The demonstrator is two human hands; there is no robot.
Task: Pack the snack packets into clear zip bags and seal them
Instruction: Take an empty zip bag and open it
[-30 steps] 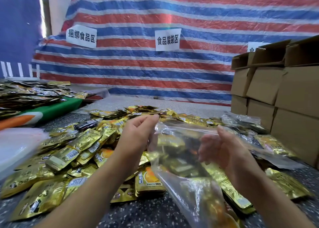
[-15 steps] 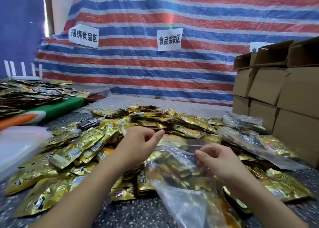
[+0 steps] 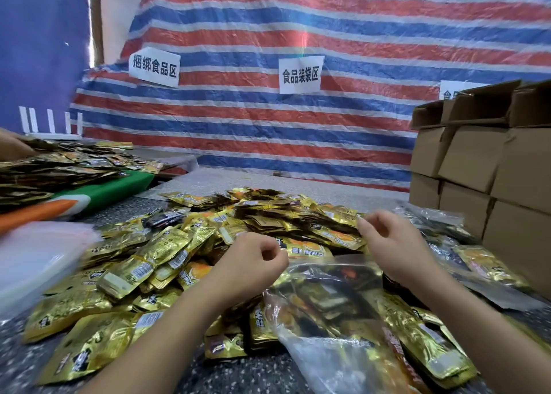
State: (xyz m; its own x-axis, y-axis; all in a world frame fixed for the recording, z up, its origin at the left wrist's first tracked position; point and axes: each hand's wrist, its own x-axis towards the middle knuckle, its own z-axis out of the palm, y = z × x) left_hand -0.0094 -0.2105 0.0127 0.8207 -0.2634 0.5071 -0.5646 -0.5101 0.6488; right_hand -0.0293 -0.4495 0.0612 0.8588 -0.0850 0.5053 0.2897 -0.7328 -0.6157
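Observation:
A clear zip bag (image 3: pixel 325 298) filled with gold snack packets lies on the pile in front of me, its zip edge running between my hands. My left hand (image 3: pixel 253 264) is curled into a fist right at the bag's left top corner; I cannot tell whether its thumb still touches the plastic. Beside the bag's right top corner, my right hand (image 3: pixel 390 244) is raised with its fingers curled over the packets, holding nothing. Loose gold snack packets (image 3: pixel 155 262) cover the speckled table (image 3: pixel 238 372).
Cardboard boxes (image 3: pixel 492 179) are stacked at the right. Filled clear bags (image 3: pixel 432 218) lie in front of them. A white container (image 3: pixel 32 259) sits at the left, with more packets on a green board (image 3: pixel 113 188) behind it. Another person's hand (image 3: pixel 9 146) shows at the far left.
The bag came down from the air onto the pile. My hands slid apart along its zip edge, and the right hand lifted off the bag.

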